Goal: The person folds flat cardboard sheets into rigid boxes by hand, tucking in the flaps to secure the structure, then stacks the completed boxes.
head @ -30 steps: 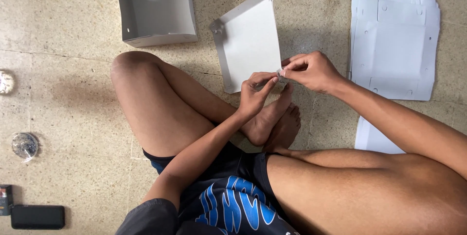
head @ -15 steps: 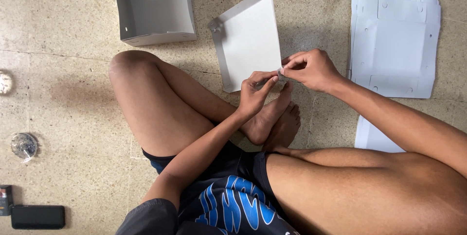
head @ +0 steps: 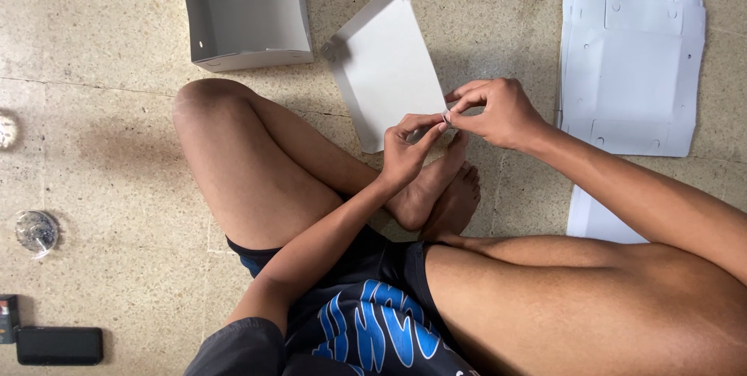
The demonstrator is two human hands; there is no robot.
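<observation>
I sit cross-legged on a stone floor. My left hand (head: 410,148) and my right hand (head: 498,111) meet fingertip to fingertip above my feet, pinching a tiny pale piece (head: 447,118) between them; what it is stays too small to tell. Just behind the hands lies a partly folded white cardboard sheet (head: 387,65) with one raised edge, its near corner touching my fingers.
A folded grey-white open box (head: 246,10) stands at the back left. A stack of flat white die-cut cardboard sheets (head: 632,65) lies at the right, another sheet (head: 595,216) under my right arm. A black phone (head: 59,345) and a small shiny round object (head: 36,230) lie at the left.
</observation>
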